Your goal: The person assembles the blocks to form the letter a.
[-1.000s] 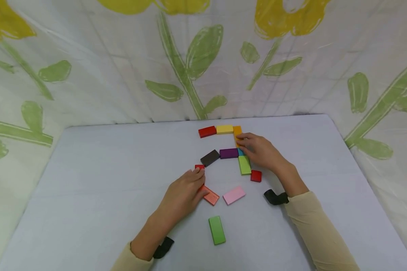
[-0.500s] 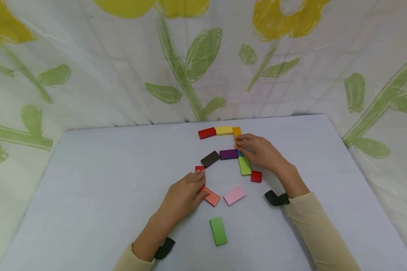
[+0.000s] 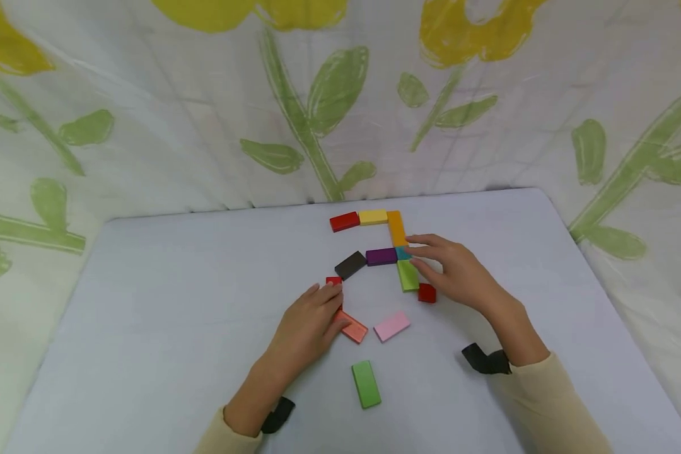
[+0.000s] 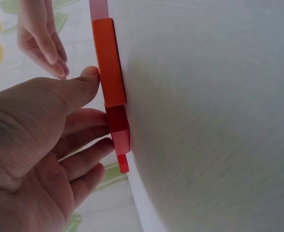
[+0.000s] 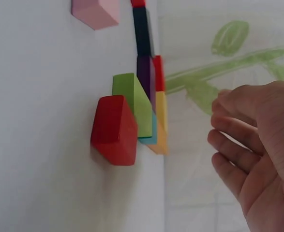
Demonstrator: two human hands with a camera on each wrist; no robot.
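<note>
My left hand lies over a coral-orange block and red pieces. In the left wrist view its thumb touches the orange block, while its fingers rest against a red block; a small red piece shows beyond. My right hand hovers beside the row's right side with fingers extended and nothing held. Nearest to it are an orange block, a teal block, a lime block and a red cube-like block.
A red block and a yellow block extend left from the orange one. Purple and dark grey blocks form a second line. Pink and green blocks lie nearer on the white table.
My right hand has let go at the orange and teal blocks and drawn back to the right, uncovering the orange block. My left hand keeps its place.
</note>
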